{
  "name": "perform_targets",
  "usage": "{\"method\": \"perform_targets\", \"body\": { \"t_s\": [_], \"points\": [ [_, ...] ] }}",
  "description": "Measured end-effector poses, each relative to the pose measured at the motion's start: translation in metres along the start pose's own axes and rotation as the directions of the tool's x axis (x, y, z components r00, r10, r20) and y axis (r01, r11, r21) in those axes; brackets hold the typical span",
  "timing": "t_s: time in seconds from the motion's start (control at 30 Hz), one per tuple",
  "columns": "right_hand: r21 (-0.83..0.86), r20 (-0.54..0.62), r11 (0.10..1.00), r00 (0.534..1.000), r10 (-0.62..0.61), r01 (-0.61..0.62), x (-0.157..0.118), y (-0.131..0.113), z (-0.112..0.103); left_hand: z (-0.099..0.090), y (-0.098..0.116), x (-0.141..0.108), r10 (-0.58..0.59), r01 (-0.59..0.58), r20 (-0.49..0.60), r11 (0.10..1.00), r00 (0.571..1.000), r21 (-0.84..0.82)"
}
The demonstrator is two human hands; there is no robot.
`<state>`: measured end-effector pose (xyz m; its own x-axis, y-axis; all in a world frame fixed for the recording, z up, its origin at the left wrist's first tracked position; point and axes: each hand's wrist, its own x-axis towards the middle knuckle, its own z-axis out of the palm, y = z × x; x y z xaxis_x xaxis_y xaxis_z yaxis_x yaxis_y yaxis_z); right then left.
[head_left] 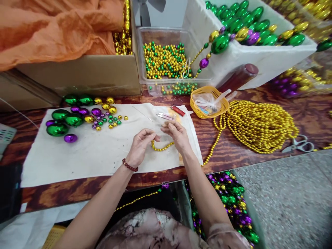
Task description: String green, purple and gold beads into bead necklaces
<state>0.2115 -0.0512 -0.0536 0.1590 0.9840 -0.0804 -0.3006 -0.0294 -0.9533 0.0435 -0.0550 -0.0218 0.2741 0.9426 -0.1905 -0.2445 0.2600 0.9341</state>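
Gold bead strand (163, 149) is hanging in a shallow loop between our two hands, just over the right part of the white cloth (95, 152), so that's our landmark here. Our left hand (142, 141) has thumb and fingers pinched together at one end, and our right hand (177, 135) is curled pretty much closed with the other end; we can't tell what's right at its fingertips, too blurry. On the cloth's upper left we've got big green oval beads (57, 129) with purple and gold ones, and near its top right some thread snips (165, 116) and a red-handled tool (178, 110). Just off its upper right corner sits a yellow basket (195, 103), and right of the cloth there's a gold bead coil (259, 126) beside the scissors (298, 144).
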Motion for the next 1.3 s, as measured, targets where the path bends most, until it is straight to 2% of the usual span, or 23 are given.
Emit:
{"method": "perform_targets", "body": {
  "t_s": [0.17,0.33,0.43,0.5,0.57,0.67,0.73,0.8,0.87,0.93,1.03,1.13,1.2,1.3],
  "points": [
    [-0.064,0.206,0.998,0.979,-0.010,0.024,-0.023,0.008,0.019,-0.005,0.009,0.000,0.110,-0.108,-0.063,0.993,0.992,0.042],
    [-0.003,0.232,0.998,0.971,-0.057,0.060,-0.029,0.018,0.043,-0.006,0.024,-0.001,0.145,-0.144,-0.078,0.989,0.986,0.019],
    [-0.081,0.261,0.994,0.964,-0.056,0.080,-0.029,0.015,0.047,-0.013,0.032,-0.001,0.163,-0.163,-0.102,0.987,0.981,0.003],
    [-0.184,0.271,0.977,0.961,-0.057,0.110,-0.031,0.009,0.048,-0.020,0.036,-0.001,0.179,-0.169,-0.088,0.980,0.980,0.107],
    [-0.356,0.287,0.912,0.953,-0.100,0.203,-0.033,0.000,0.049,-0.026,0.041,-0.003,0.227,-0.207,-0.024,0.920,0.973,0.333],
    [-0.609,0.330,0.691,0.917,-0.226,0.389,-0.037,-0.014,0.052,-0.032,0.053,-0.005,0.282,-0.336,0.191,0.675,0.940,0.657],
    [-0.699,0.364,0.549,0.888,-0.280,0.459,-0.040,-0.022,0.056,-0.034,0.064,-0.005,0.253,-0.402,0.314,0.531,0.915,0.746],
    [-0.744,0.391,0.460,0.874,-0.290,0.485,-0.042,-0.027,0.060,-0.037,0.074,-0.005,0.191,-0.415,0.370,0.480,0.909,0.773],
    [-0.773,0.390,0.418,0.877,-0.280,0.477,-0.046,-0.032,0.065,-0.042,0.083,-0.006,0.121,-0.384,0.378,0.513,0.918,0.768],
    [-0.782,0.384,0.417,0.885,-0.263,0.463,-0.050,-0.037,0.069,-0.047,0.089,-0.009,0.062,-0.309,0.346,0.613,0.936,0.727],
    [-0.733,0.456,0.466,0.866,-0.204,0.495,-0.054,-0.046,0.070,-0.056,0.095,-0.018,-0.048,-0.101,0.233,0.802,0.971,0.589],
    [-0.693,0.560,0.510,0.826,-0.064,0.509,-0.055,-0.051,0.059,-0.068,0.101,-0.033,-0.134,0.085,0.087,0.903,0.987,0.422],
    [-0.719,0.580,0.502,0.813,0.051,0.481,-0.056,-0.050,0.045,-0.082,0.105,-0.044,-0.127,0.108,0.029,0.925,0.991,0.364],
    [-0.759,0.561,0.498,0.810,0.173,0.419,-0.060,-0.044,0.019,-0.111,0.109,-0.062,-0.065,0.055,0.017,0.932,0.998,0.358]
  ]
}}
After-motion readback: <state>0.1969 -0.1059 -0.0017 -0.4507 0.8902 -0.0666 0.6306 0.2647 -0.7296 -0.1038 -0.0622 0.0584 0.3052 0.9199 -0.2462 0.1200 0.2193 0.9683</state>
